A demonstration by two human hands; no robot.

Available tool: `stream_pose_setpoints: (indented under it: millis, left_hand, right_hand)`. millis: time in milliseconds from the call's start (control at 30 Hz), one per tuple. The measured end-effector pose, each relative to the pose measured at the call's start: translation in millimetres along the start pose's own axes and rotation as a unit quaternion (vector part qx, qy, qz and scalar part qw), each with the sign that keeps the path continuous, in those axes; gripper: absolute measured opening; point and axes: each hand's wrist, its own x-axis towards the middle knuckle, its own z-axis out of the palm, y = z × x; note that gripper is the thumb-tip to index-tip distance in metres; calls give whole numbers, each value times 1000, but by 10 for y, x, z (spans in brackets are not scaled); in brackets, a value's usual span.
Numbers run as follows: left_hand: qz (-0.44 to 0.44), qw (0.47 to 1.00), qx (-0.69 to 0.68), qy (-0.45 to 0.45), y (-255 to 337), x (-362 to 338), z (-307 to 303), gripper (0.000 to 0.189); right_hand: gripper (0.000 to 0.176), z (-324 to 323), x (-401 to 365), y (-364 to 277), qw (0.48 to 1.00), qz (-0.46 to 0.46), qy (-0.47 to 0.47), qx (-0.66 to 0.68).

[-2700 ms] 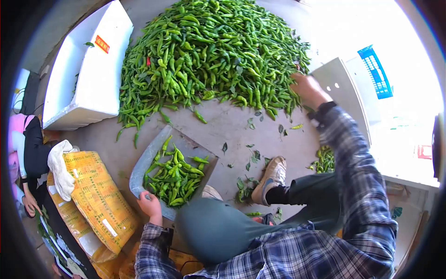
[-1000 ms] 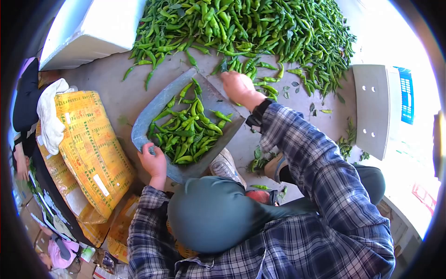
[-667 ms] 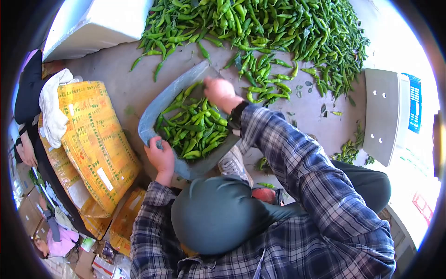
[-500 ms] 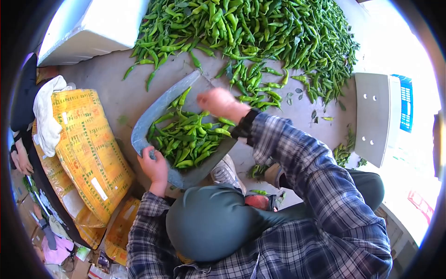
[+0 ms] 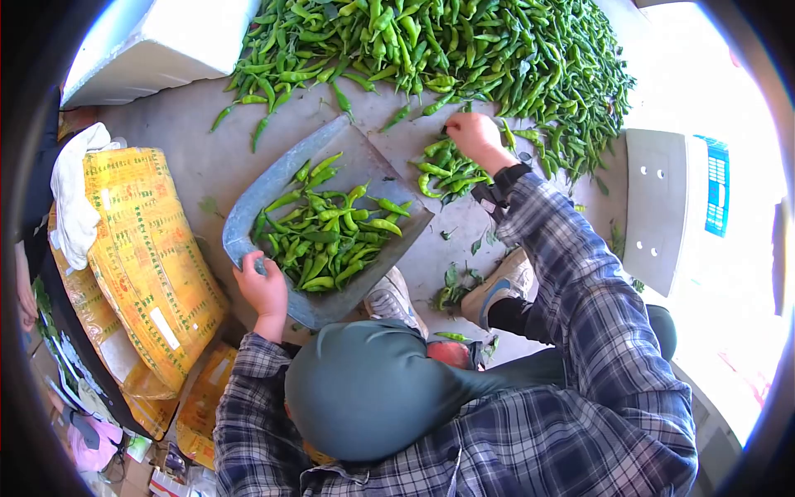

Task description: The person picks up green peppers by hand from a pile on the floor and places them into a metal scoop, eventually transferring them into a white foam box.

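Note:
A grey metal scoop (image 5: 364, 151) rests on the floor before me, with several green chili peppers (image 5: 327, 236) piled inside. My left hand (image 5: 263, 290) is closed around the scoop's near-left rim. Beyond the scoop's right side, my right hand (image 5: 475, 137) reaches down over a small cluster of green chili peppers (image 5: 447, 170). Its fingers are curled downward, and whatever lies between them is hidden. A large heap of green chili peppers (image 5: 497, 58) spreads across the floor behind that cluster.
A white foam box (image 5: 174, 50) stands at the upper left. Yellow taped cartons (image 5: 137, 248) with a white cloth (image 5: 79, 195) are on the left. A grey panel with holes (image 5: 654, 207) stands at right. Loose leaves (image 5: 455, 286) lie near my shoes. Another person's hand (image 5: 26, 302) shows at far left.
My right hand has moved right and away from above the scoop to the small pepper cluster. My left hand stays on the scoop's rim.

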Motion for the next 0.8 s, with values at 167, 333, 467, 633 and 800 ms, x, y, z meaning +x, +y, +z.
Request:
stream_pose_setpoints:
  millis: [167,333,467,633,800]
  left_hand:
    - [11,1000,-1,2,2,10,0,17]
    - [-1,1000,19,1,-16,5,21,17]
    - [-1,1000,24,3,0,17,15,17]
    - [-11,1000,24,1,24,16,8,17]
    - [0,1000,12,10,-9,1,22,17]
  right_hand:
    - [22,-491,-236,142,938,72,-41,337]
    - [25,-611,-841,-80,876,24,-396,273]
    - [17,-44,-995,-36,923,-272,-187,-195]
    - [20,209,-690,-357,986,-137,-49,-78]
    - [25,459,-656,-502,979,-115,-107,-129]
